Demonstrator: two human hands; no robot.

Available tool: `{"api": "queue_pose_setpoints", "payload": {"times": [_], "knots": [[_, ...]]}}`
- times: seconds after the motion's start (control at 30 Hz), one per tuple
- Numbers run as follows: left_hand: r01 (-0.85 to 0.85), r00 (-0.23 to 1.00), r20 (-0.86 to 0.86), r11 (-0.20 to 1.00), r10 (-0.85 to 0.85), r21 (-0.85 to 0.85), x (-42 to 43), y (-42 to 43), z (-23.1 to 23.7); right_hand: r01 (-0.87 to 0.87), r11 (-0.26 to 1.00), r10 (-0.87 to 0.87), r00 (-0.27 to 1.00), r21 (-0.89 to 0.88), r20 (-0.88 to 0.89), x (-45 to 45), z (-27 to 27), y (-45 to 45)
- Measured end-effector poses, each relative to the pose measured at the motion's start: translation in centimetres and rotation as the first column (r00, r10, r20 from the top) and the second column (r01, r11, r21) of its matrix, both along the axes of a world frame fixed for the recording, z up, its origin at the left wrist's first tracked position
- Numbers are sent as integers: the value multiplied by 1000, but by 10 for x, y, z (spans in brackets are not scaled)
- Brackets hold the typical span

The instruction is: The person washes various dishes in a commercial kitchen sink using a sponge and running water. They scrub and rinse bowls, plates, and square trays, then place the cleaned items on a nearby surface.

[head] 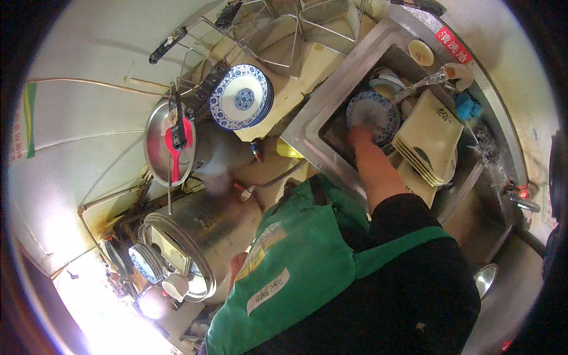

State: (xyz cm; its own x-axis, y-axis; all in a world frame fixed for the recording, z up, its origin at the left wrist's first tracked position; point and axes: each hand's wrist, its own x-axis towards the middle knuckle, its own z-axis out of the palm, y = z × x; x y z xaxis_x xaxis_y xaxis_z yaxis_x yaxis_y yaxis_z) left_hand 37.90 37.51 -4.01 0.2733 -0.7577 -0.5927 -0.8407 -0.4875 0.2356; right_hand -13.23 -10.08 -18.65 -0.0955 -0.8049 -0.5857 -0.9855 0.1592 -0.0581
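Note:
My right hand (361,135), blurred, reaches into the stainless steel sink (306,126) and grips the near rim of a blue-and-white patterned plate (370,111). Water pours from a tap (457,75) just beyond the plate. Bowls (387,82) sit behind it in the basin. To the right of my forearm leans a stack of square cream dishes (432,133), with another cream dish partly under it. Most of my left hand (237,262) is hidden behind the green apron, and its fingers cannot be made out.
A stack of blue-rimmed plates (242,97) stands on the ledge left of the sink, near wire-mesh baskets (284,40). A steel lid or pan (153,146) holds a red utensil (176,166). Lower left, a large steel drum (222,226) carries dishes. Blue cloth (468,106) and steel wool (488,148) lie right.

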Motion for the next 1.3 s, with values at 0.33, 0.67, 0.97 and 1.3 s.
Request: {"api": "queue_pose_setpoints", "payload": {"times": [0.33,0.67,0.97,1.3], "knots": [[-765,561,-414,640,717,73,-51,-75,53,-99,991,94,994,-88,-63,5,-6,-4],[-372,906,-178,924,383,92,-38,-8,-24,738,594,-551,663,-321,506,-57,71,-66],[-780,332,-686,598,647,186,-43,-64,7,742,-168,-389,-655,649,648,-45,106,-86],[-353,886,-308,935,346,34,-25,-17,-63,803,120,-104,-574,583,812,-22,181,-1]]}}
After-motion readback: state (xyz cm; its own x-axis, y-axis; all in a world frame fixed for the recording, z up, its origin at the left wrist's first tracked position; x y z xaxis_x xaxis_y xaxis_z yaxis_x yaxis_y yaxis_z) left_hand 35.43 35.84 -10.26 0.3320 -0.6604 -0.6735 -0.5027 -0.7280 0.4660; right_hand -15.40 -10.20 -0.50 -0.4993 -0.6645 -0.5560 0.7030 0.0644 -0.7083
